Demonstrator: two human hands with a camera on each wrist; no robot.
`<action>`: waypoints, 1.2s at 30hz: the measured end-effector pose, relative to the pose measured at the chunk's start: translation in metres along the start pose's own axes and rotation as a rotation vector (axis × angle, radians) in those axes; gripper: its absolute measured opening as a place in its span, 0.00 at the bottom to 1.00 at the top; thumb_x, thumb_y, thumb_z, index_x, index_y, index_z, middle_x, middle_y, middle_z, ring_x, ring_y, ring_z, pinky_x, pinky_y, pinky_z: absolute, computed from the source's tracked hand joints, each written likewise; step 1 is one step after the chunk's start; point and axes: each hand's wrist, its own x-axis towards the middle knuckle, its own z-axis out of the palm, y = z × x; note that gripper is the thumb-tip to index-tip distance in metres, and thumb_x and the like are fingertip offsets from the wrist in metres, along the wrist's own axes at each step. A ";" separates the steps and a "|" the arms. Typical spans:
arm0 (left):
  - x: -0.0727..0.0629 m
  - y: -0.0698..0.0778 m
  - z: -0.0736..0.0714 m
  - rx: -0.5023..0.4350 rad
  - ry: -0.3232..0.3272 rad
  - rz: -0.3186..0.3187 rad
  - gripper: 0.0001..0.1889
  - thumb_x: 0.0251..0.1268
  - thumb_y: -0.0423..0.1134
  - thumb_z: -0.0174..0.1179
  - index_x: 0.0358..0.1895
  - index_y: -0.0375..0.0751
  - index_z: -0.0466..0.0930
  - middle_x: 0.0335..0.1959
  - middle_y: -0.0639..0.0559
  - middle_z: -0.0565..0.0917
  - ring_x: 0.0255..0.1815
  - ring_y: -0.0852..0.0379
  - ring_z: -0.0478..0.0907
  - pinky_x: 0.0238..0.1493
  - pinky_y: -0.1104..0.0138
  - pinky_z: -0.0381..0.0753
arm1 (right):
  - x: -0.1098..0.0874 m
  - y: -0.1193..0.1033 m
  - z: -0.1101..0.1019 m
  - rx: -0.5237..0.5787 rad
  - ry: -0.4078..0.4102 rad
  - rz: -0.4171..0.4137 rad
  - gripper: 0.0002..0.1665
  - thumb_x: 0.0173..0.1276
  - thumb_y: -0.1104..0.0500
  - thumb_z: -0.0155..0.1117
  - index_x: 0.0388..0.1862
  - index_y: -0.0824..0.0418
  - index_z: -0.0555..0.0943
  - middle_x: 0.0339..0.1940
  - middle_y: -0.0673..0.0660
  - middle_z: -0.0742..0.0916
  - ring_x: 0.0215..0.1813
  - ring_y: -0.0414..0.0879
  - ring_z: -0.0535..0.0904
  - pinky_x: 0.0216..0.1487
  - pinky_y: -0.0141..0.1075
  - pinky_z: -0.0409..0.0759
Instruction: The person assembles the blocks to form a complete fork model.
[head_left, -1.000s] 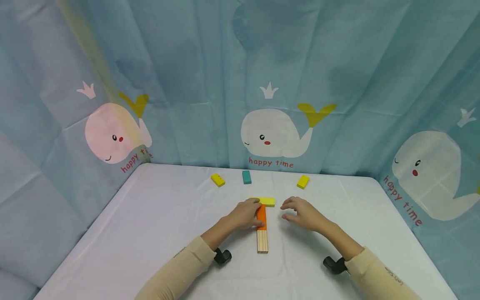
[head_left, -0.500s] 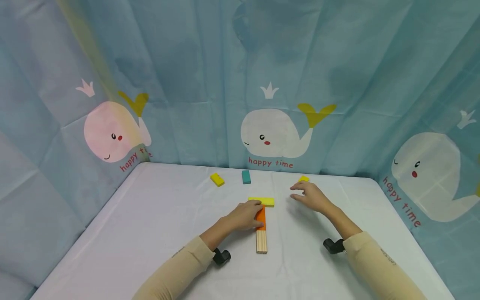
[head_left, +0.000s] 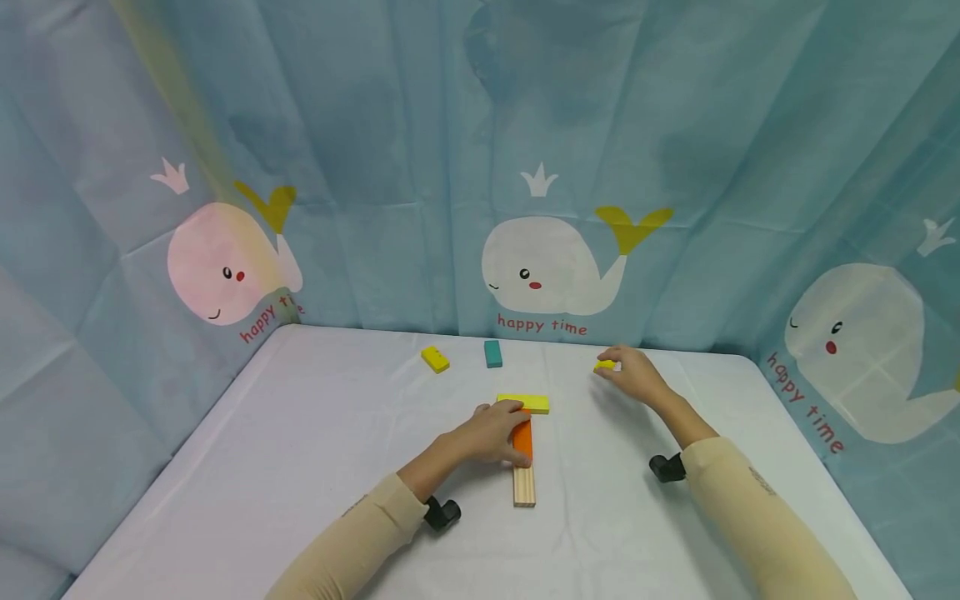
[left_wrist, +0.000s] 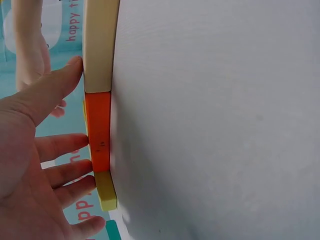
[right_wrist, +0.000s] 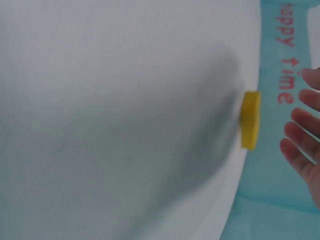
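Observation:
My left hand (head_left: 486,433) rests at a row of blocks with its fingers spread. In the left wrist view, its thumb lies at the plain wood block (left_wrist: 98,45) and its fingertips reach the orange block (left_wrist: 100,132) and the yellow block (left_wrist: 105,192) beyond. Seen from the head, that yellow block (head_left: 537,405) lies crosswise at the far end of the row. My right hand (head_left: 639,377) hovers at a separate yellow block (head_left: 603,365) near the back right. In the right wrist view, its loosely bent fingers are apart from this block (right_wrist: 250,120).
Another yellow block (head_left: 435,359) and a teal block (head_left: 492,354) lie near the back edge. The table has a white cloth (head_left: 300,467). Behind it hangs a blue curtain (head_left: 375,250) printed with whales. Each wrist bears a small black camera.
My right hand has moved away from beside the row, back and to the right, to the far yellow block. My left hand stays at the row, its thumb slightly nearer the plain wood block.

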 end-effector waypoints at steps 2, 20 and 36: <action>0.000 0.000 0.000 0.010 -0.001 -0.002 0.40 0.53 0.61 0.69 0.69 0.49 0.71 0.73 0.49 0.67 0.74 0.53 0.62 0.75 0.48 0.58 | 0.002 0.004 0.001 0.008 0.011 0.009 0.22 0.68 0.59 0.63 0.55 0.72 0.80 0.58 0.69 0.80 0.63 0.67 0.73 0.63 0.60 0.72; 0.001 0.001 0.001 -0.022 0.004 -0.014 0.40 0.51 0.59 0.70 0.68 0.48 0.72 0.73 0.49 0.66 0.74 0.52 0.61 0.73 0.51 0.61 | 0.021 0.022 0.002 -0.044 -0.050 0.150 0.26 0.70 0.55 0.61 0.60 0.72 0.76 0.64 0.74 0.73 0.68 0.70 0.67 0.68 0.61 0.66; 0.002 0.002 0.002 -0.016 -0.012 -0.037 0.40 0.52 0.59 0.70 0.68 0.49 0.70 0.74 0.50 0.65 0.74 0.53 0.61 0.72 0.53 0.63 | 0.026 0.032 0.016 -0.035 -0.042 0.129 0.28 0.68 0.55 0.63 0.60 0.75 0.76 0.62 0.77 0.74 0.63 0.71 0.71 0.64 0.60 0.70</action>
